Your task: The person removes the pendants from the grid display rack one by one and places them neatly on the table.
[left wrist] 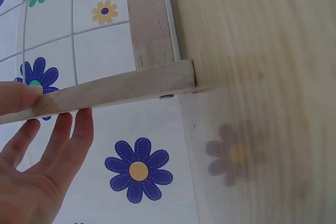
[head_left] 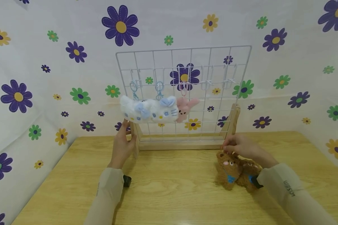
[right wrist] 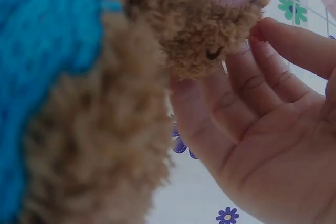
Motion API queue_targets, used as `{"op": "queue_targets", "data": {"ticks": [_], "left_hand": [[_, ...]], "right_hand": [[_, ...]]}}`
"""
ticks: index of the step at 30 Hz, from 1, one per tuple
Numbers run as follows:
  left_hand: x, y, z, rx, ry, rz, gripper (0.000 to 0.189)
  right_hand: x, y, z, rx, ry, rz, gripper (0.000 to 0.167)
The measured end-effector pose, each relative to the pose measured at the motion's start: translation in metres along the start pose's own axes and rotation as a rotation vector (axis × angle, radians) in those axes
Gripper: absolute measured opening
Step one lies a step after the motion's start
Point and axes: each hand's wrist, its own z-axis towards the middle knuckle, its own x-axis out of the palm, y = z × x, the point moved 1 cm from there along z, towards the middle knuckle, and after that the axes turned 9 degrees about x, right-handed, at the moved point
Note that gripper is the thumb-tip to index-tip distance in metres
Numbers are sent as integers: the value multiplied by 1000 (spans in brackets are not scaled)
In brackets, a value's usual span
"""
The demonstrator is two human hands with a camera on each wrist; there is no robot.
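My left hand [head_left: 122,145] grips the left wooden leg [left wrist: 113,85] of a white wire-grid display rack [head_left: 183,49], thumb on one side and fingers on the other. At the rack's right foot, my right hand [head_left: 243,145] pinches the top of a curly brown teddy bear plush [head_left: 228,167] with a blue neck piece. Its fingers partly hide the bear's head. A second brown bear plush [head_left: 246,179] lies beside it, partly covered by my sleeve. In the right wrist view, the brown fur [right wrist: 100,124] fills the near left, blurred.
Two white cat plush keychains [head_left: 161,114] with blue bows and a pink rabbit plush [head_left: 182,112] hang from the rack's left and middle hooks. Further hooks [head_left: 229,82] stick out at the right. The rack stands on a wooden table [head_left: 169,184] before a flowered backdrop [head_left: 45,87].
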Motion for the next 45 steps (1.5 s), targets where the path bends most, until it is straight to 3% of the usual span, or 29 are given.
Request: {"op": "queue_targets", "data": {"ticks": [5, 11, 16, 26, 37, 45], "left_hand": [[-2, 0, -3, 3, -2, 15, 80], [-2, 0, -4, 10, -13, 9, 80], [0, -1, -1, 32, -15, 4, 80], [-1, -2, 1, 2, -3, 17, 81], [0, -1, -2, -2, 7, 7, 82], [-1, -1, -1, -26, 11, 12, 81]], "right_hand": [[4, -1, -1, -44, -9, -56, 9], [3, -2, -3, 24, 15, -28, 13], [-5, 0, -4, 2, -32, -18, 18], [-23, 37, -11, 40, -160, 338, 36], [-25, 53, -9, 43, -169, 445, 44], [-24, 70, -5, 25, -183, 494, 39]]}}
